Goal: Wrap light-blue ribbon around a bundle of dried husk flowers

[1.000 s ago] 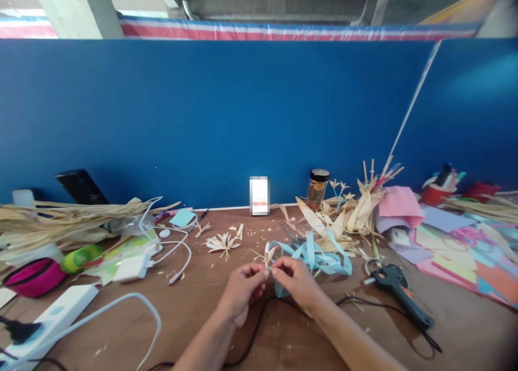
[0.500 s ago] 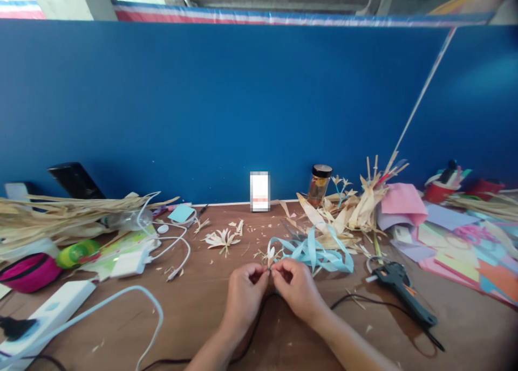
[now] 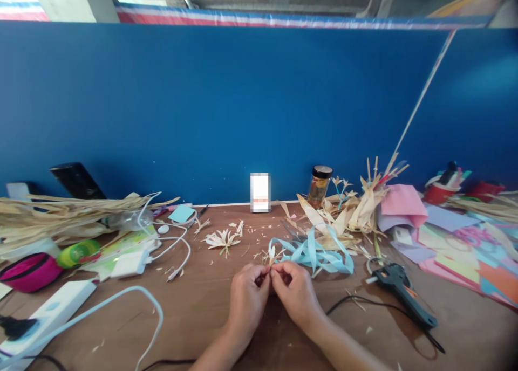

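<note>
My left hand [image 3: 250, 293] and my right hand [image 3: 294, 289] meet in front of me, thumbs and fingertips pinched together. Between them stands a small pale husk flower [image 3: 272, 255], its petals pointing up and its base hidden by my fingers. Both hands are closed on that base. Just beyond my right hand lies a loose tangle of light blue ribbon [image 3: 319, 252]. Another husk flower [image 3: 222, 240], spread wide, rests on the table farther off to the left.
A glue gun [image 3: 404, 295] lies at the right, its black cord running behind my wrists. A lidded jar [image 3: 319, 185] and dried husks [image 3: 360, 214] stand at the back. Coloured paper [image 3: 457, 258] covers the far right. At the left are a power strip [image 3: 60, 311] and white cables [image 3: 159, 311].
My hands stay pinched around the flower, with the wrists drawn slightly closer together. The left hand has shifted a little to the right; everything else lies as before.
</note>
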The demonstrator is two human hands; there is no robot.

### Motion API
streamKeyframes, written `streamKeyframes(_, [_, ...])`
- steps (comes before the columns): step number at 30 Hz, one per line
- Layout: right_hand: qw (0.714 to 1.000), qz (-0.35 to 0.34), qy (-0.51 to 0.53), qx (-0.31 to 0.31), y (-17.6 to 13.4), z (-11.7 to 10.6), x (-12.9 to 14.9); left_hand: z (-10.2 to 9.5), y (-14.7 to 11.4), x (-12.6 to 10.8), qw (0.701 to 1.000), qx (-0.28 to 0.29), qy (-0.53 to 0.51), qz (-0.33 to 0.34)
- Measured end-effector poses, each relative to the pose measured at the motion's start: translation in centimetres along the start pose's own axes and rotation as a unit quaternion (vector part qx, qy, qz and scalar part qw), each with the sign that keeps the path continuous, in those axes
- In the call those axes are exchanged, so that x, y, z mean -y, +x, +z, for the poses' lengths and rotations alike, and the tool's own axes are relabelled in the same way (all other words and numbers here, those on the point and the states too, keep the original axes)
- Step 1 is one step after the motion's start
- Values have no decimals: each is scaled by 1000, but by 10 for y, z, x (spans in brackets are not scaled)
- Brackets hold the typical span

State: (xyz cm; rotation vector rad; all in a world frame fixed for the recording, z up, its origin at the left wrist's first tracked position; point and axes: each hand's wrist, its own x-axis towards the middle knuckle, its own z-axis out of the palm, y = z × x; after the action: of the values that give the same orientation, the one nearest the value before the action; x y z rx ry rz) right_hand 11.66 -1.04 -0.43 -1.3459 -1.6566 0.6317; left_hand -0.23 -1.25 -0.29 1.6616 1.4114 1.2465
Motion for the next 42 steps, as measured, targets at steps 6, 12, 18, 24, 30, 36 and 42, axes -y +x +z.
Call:
streamKeyframes(6, [997,38,65,-3,5,-3,6,2,1,-4,998,-18,-58,-32])
streamKeyframes(12, [989,99,112,-2,10,-5,5,7,0,-4,998,-5,-50,-43])
streamKeyframes(18, [985,84,150,20,15,-13,3,7,8,-8,989,20,-132,-69])
streamKeyframes(24, [982,51,175,50,20,-25,5,-13,15,-17,909,180,-291,-237])
streamKeyframes(30, [973,47,214,79,21,-26,4,-14,12,-18,862,255,-347,-268])
streamKeyframes(36, [970,46,205,122,22,-29,3,-8,10,-14,876,233,-336,-257])
streamKeyframes(42, [971,49,186,143,26,-29,-5,-1,9,-4,900,194,-302,-247])
